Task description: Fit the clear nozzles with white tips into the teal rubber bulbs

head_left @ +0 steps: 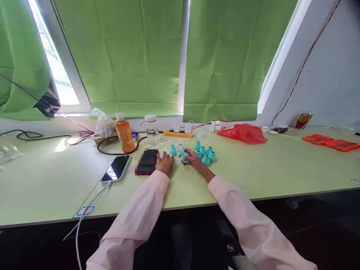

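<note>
Right hand [194,158]: fingers closed around one teal rubber bulb [184,155], held just above the table [253,176]. Left hand [165,163]: resting on the table just left of that bulb, fingers curled; whether it holds anything cannot be told. Cluster of teal bulbs [206,153]: immediately right of the held bulb. Dark phone [147,162]: left of it, touching the left hand. Orange drink bottle [125,133]: behind and left.

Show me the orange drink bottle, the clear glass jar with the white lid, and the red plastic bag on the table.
Orange drink bottle [125,135], head view: middle of its label.
Clear glass jar with white lid [152,131], head view: centre of the glass body.
Red plastic bag [243,133], head view: middle of the crumpled plastic.
</note>
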`<state>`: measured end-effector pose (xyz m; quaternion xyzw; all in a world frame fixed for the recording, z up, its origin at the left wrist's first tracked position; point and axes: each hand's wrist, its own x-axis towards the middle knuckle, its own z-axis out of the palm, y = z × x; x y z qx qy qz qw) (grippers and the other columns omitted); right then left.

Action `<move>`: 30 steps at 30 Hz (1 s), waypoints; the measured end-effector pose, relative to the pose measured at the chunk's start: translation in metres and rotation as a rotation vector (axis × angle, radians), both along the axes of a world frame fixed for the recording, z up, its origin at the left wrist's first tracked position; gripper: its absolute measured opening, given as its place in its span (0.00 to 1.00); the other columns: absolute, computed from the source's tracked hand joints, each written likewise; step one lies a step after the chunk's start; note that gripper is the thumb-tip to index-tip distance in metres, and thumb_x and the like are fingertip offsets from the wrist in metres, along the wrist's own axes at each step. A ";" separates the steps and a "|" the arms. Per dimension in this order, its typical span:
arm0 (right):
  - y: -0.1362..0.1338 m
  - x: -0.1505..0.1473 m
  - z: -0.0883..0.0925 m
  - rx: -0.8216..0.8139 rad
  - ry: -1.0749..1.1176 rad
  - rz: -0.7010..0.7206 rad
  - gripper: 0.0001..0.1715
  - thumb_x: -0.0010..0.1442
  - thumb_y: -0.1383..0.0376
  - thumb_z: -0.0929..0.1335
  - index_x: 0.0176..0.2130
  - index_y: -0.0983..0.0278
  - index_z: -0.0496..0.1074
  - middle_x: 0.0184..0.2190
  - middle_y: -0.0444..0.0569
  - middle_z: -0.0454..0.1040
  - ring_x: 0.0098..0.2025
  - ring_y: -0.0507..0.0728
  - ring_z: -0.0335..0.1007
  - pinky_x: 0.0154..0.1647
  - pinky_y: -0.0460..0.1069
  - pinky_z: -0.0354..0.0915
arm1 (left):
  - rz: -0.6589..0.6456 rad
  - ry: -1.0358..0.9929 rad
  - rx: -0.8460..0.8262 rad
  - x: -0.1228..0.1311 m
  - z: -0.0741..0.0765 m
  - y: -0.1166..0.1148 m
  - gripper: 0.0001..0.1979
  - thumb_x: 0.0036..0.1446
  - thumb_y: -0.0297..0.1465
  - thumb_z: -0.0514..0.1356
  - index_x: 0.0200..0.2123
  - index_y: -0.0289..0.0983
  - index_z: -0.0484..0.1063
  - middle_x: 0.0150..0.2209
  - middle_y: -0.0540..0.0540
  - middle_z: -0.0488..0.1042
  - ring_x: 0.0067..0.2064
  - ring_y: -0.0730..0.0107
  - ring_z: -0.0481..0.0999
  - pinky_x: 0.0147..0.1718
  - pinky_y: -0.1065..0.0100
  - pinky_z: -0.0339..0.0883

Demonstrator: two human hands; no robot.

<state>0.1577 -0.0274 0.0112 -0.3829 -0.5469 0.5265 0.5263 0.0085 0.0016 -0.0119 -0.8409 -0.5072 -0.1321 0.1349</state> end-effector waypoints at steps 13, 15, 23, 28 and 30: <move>-0.001 -0.003 0.002 -0.027 -0.053 -0.057 0.15 0.36 0.68 0.64 0.31 0.63 0.63 0.27 0.42 0.67 0.20 0.46 0.61 0.20 0.43 0.61 | 0.041 -0.101 -0.022 0.007 -0.007 -0.002 0.15 0.51 0.24 0.48 0.42 0.36 0.67 0.40 0.35 0.68 0.49 0.50 0.55 0.43 0.47 0.44; 0.000 -0.002 0.001 -0.026 -0.061 -0.064 0.15 0.36 0.68 0.64 0.31 0.63 0.63 0.27 0.41 0.67 0.20 0.46 0.61 0.20 0.43 0.61 | 0.035 -0.137 -0.031 0.008 -0.007 -0.003 0.15 0.52 0.25 0.48 0.42 0.35 0.67 0.40 0.35 0.68 0.49 0.51 0.55 0.43 0.47 0.44; 0.007 -0.002 -0.005 0.023 -0.094 -0.102 0.15 0.37 0.67 0.64 0.31 0.63 0.63 0.26 0.40 0.66 0.19 0.46 0.61 0.18 0.42 0.59 | 0.009 -0.436 -0.042 0.012 0.004 -0.004 0.14 0.54 0.28 0.48 0.40 0.39 0.70 0.38 0.38 0.71 0.48 0.53 0.56 0.42 0.49 0.45; 0.011 -0.001 -0.009 0.049 -0.138 -0.195 0.13 0.37 0.66 0.65 0.29 0.63 0.62 0.21 0.38 0.64 0.14 0.46 0.58 0.14 0.42 0.55 | -0.019 -0.742 -0.080 0.008 0.013 -0.001 0.13 0.49 0.26 0.54 0.38 0.40 0.71 0.32 0.43 0.74 0.45 0.57 0.61 0.42 0.55 0.50; 0.011 0.000 -0.009 0.052 -0.159 -0.239 0.12 0.37 0.66 0.65 0.28 0.63 0.62 0.19 0.37 0.63 0.13 0.46 0.57 0.12 0.42 0.53 | -0.035 -0.887 -0.115 0.005 0.015 0.003 0.13 0.47 0.27 0.55 0.38 0.38 0.72 0.30 0.44 0.74 0.41 0.61 0.65 0.40 0.60 0.54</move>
